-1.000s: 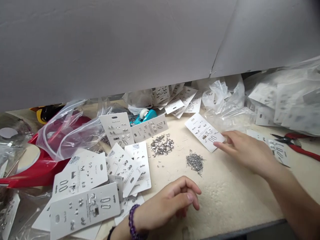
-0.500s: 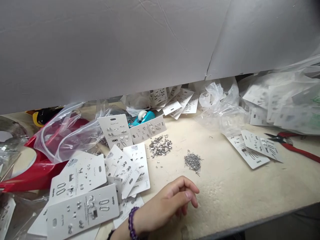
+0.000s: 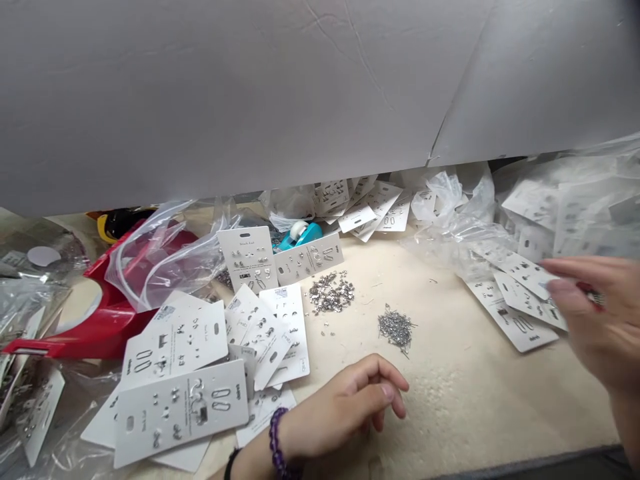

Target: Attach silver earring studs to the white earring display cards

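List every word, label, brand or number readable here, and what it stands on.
"Stack", next word unclear: white card left of the teal tape dispenser.
Bold dark word on the front left card: too small.
Cards by the right hand: too blurred.
Print on the other cards: too small or blurred.

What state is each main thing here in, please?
White rectangular earring card: pinched at one end.
Bare right hand: pinching that card.
Bare left hand: loosely curled.
Small silver metal bits: loosely heaped.
Thin silver metal pins: heaped.
Teal plastic tape dispenser: holding a white roll.
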{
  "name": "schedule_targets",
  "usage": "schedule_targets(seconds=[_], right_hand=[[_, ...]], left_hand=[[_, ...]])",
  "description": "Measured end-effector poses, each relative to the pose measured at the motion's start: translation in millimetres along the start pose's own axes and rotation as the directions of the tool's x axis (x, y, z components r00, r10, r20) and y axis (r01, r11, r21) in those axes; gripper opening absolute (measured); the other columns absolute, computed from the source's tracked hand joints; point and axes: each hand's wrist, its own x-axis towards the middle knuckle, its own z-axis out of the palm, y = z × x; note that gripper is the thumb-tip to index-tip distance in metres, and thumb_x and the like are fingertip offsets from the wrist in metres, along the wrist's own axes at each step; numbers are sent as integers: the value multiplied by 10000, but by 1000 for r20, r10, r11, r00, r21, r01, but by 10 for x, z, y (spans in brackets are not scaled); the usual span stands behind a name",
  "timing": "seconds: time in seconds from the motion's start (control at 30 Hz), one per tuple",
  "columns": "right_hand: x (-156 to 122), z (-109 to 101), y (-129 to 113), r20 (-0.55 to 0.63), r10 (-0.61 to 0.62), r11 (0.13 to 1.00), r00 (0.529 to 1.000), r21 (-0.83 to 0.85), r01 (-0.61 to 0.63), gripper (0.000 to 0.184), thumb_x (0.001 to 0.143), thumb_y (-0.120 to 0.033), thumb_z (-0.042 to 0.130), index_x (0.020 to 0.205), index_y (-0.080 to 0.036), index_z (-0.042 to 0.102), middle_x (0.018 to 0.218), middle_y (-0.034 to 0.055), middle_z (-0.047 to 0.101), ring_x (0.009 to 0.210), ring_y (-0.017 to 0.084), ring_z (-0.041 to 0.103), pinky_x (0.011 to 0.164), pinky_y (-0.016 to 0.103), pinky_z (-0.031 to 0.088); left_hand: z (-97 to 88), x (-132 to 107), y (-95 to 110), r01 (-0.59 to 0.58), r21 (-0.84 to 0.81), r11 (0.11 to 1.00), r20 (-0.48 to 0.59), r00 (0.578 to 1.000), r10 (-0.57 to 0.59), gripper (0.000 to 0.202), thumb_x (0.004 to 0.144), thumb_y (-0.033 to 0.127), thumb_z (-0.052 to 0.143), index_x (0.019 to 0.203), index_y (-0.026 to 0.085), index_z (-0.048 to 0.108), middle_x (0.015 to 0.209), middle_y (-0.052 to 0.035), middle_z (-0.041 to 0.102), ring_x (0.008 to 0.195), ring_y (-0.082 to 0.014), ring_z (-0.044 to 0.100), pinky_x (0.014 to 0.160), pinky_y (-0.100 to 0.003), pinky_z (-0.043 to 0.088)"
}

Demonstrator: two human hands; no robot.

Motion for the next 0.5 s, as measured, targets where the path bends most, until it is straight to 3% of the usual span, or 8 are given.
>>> schedule_targets(seconds=[0.1, 0.17, 0.23, 0.3, 0.37, 0.5], right_hand=[[242, 222, -340, 129, -227, 941, 965, 284, 184, 258, 832, -199, 494, 1044, -340, 540, 882, -1, 624, 826, 209, 599, 751, 379, 490], [442, 472, -513, 238, -312, 913, 920, 342, 221, 216, 872, -188, 422, 1031, -217, 565, 920, 38, 633, 825, 180, 598, 697, 324, 505], [657, 756, -625, 252, -371, 921, 894, 224, 319, 264, 878, -176, 386, 1081, -166, 555, 1011, 82, 598, 855, 191, 574, 627, 299, 491], [873, 1025, -693, 215, -416, 905, 884, -2, 426, 267, 870, -175, 406, 1080, -165, 569, 979, 100, 578, 837, 213, 540, 528, 271, 444], [1070, 1235, -739, 188, -419, 898, 888, -60, 436, 239, 855, -168, 440, 1029, -154, 604, 942, 124, 558, 811, 236, 507, 527, 292, 413], [1343, 1356, -779, 122, -400, 909, 908, -75, 410, 261, 877, -158, 412, 799, -187, 659, 791, 98, 541, 746, 215, 467, 560, 309, 388]], left_hand=[[1, 0, -2, -17, -9, 1000, -11, 1000, 17, 235, 820, 340, 445, 936, 142, 496, 796, -26, 551, 585, -67, 429, 542, -226, 291], [0, -3, -6, -29, -14, 999, -19, 999, 28, 231, 819, 335, 446, 934, 142, 498, 794, -26, 553, 581, -66, 431, 542, -225, 292], [0, -6, -7, -29, -15, 999, -28, 999, 29, 229, 816, 330, 447, 937, 143, 499, 797, -26, 556, 581, -65, 434, 546, -226, 297], [2, -8, -3, -19, -12, 1000, -37, 999, 18, 221, 810, 322, 451, 929, 142, 501, 793, -24, 555, 582, -66, 436, 553, -227, 301], [6, -11, 8, -6, -8, 1000, -39, 999, 5, 206, 805, 309, 453, 917, 144, 504, 788, -20, 554, 584, -65, 430, 559, -227, 304], [24, -26, 37, 8, -18, 1000, -34, 999, -8, 182, 796, 286, 458, 906, 153, 513, 765, -12, 556, 574, -68, 410, 563, -227, 311]])
